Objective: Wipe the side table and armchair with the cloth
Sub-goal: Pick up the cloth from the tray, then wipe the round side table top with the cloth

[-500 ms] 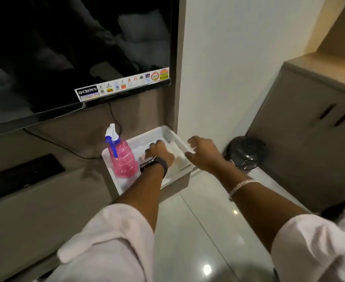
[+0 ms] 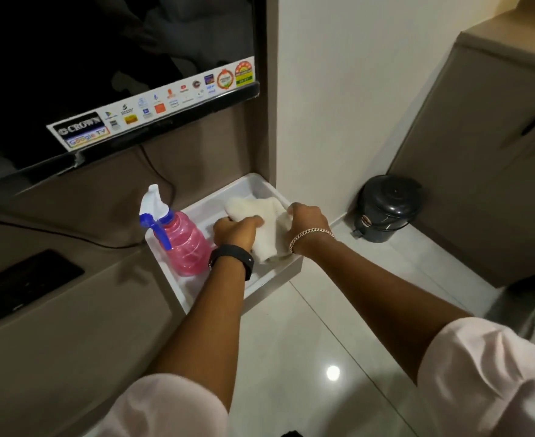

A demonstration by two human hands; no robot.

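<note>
White cloth (image 2: 267, 230) gripped from both sides above white tray (image 2: 178, 279), likely being gathered for wiping. Left hand (image 2: 236, 231) closed on cloth's near-left edge; right hand (image 2: 308, 220) curled around its right edge. Pink spray bottle (image 2: 185, 244) kept upright in tray's left part, just beside left hand, untouched. Tray set on low surface (image 2: 70, 310) under television (image 2: 102, 74). Side table, armchair not seen; wiping judged not yet begun.
</note>
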